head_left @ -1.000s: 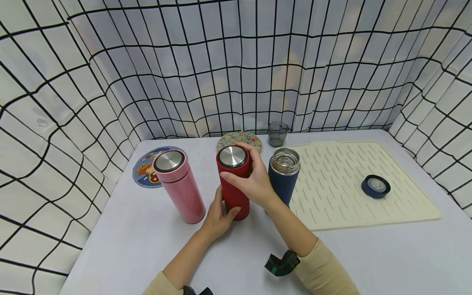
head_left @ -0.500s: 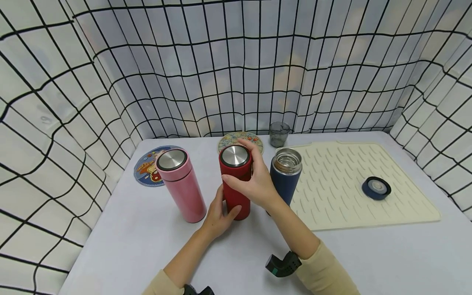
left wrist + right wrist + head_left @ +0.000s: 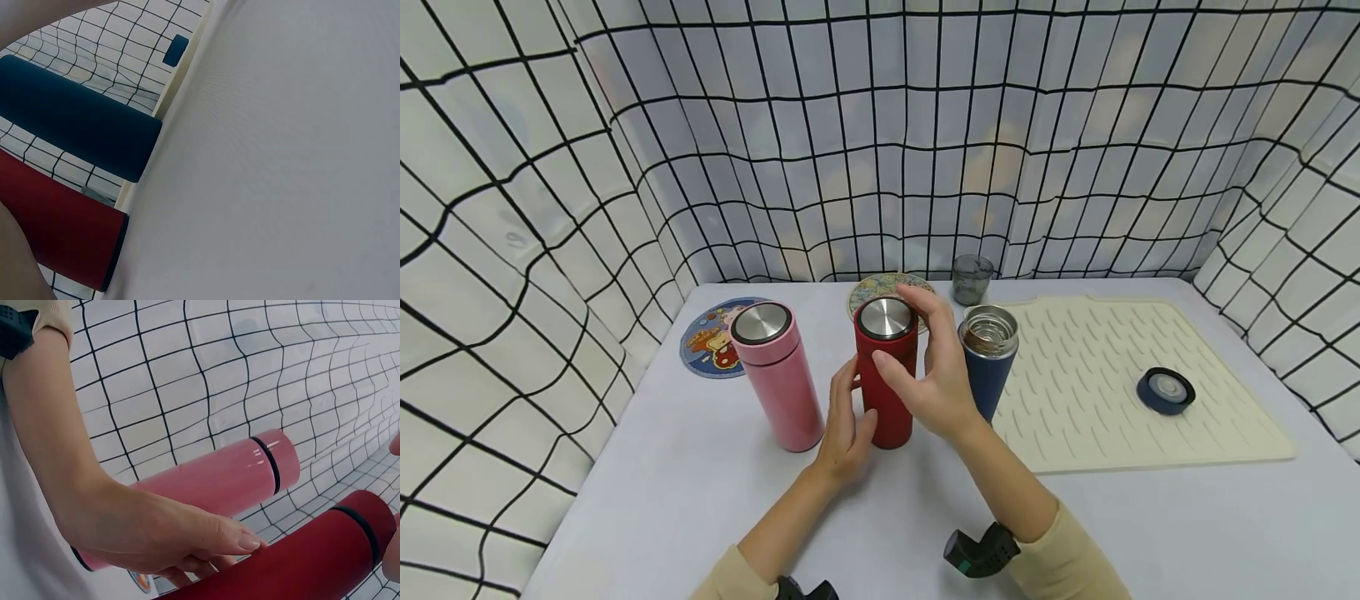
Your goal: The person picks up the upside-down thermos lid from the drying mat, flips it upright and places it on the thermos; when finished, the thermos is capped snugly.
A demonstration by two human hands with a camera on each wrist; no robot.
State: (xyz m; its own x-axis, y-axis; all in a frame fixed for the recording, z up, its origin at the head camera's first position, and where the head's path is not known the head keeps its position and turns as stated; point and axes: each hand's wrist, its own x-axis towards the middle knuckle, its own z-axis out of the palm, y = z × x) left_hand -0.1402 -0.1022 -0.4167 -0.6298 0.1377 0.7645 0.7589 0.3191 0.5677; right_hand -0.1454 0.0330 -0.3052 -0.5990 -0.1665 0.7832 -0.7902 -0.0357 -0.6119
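Note:
A red thermos bottle [image 3: 892, 404] with a steel-topped lid [image 3: 887, 318] stands upright between both hands. Beside its lower left side is the left hand [image 3: 842, 442], fingers loosely extended; whether the thumb touches the bottle I cannot tell. The right hand [image 3: 946, 383] is spread around the lid, its thumb in front and fingers at the back right, looking loosened off it. In the right wrist view, one right fingertip [image 3: 395, 447] is apart from the lid. A pink thermos bottle [image 3: 784, 383], lidded, stands to the left. On the right, a navy thermos bottle [image 3: 987, 375] stands uncapped.
A navy cap [image 3: 1166, 391] lies underside-up on the cream ridged mat [image 3: 1097, 433] at right. A dark glass [image 3: 972, 279] and a patterned round coaster [image 3: 868, 289] are at the back. A blue round coaster [image 3: 700, 350] lies behind the pink bottle. Black netting [image 3: 820, 150] encloses the table.
The left hand has loosened from the red bottle's lower side. The right hand's fingers have opened from around its lid. The bottle stays standing; the head view has shifted slightly.

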